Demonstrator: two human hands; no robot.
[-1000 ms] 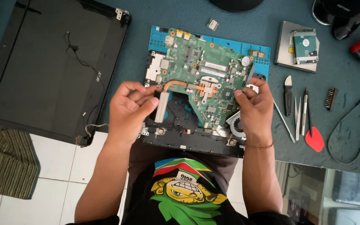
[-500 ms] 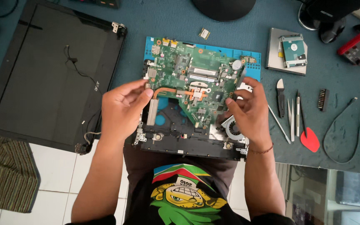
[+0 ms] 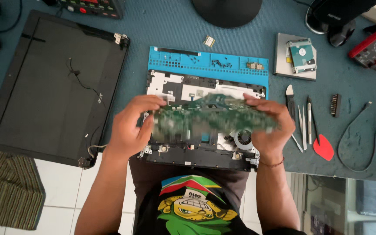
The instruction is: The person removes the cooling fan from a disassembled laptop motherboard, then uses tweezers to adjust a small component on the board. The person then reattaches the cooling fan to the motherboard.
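Note:
A green laptop motherboard (image 3: 209,117), blurred by motion, is held up and tilted above the open black laptop base (image 3: 196,87). My left hand (image 3: 131,126) grips the board's left end, and my right hand (image 3: 270,126) grips its right end. The base lies on a blue repair mat (image 3: 209,61) that holds several small screws. A round fan (image 3: 242,140) shows in the base just under the board's right part.
A detached black laptop screen lid (image 3: 48,82) lies at the left. Right of the base are tweezers and pry tools (image 3: 303,122), a red pick (image 3: 323,147), a drive on a grey tray (image 3: 299,56), a black cable (image 3: 362,130) and a red meter (image 3: 370,48).
The motherboard has been lifted off the laptop base and tipped up on edge between both hands. The bare inside of the base now shows beneath it.

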